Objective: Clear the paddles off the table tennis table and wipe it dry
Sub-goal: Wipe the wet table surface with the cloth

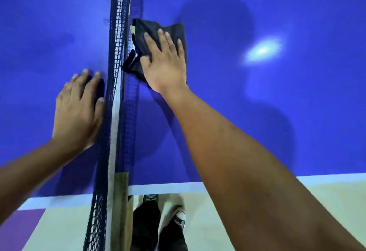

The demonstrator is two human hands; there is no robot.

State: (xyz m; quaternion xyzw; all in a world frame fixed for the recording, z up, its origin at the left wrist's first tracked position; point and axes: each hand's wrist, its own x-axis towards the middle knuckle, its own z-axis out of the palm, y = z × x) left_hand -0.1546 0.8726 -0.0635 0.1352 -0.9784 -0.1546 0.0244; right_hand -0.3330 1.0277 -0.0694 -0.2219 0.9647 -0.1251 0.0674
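Note:
I look straight down on the blue table tennis table [257,112], split by its dark net [114,72]. A crumpled black cloth [178,30] lies on the right half, close against the net. My right hand [164,62] presses flat on the cloth, fingers spread and pointing away from me. My left hand [79,110] rests palm down on the left half, its fingers touching the net's base, with nothing in it. No paddle is in view.
The table's white edge line [326,178] runs along the near side. The net post [121,191] clamps at that edge. Below it are my dark trousers and shoes [179,219] on a pale floor. A bright light reflection [263,50] shines on the right half.

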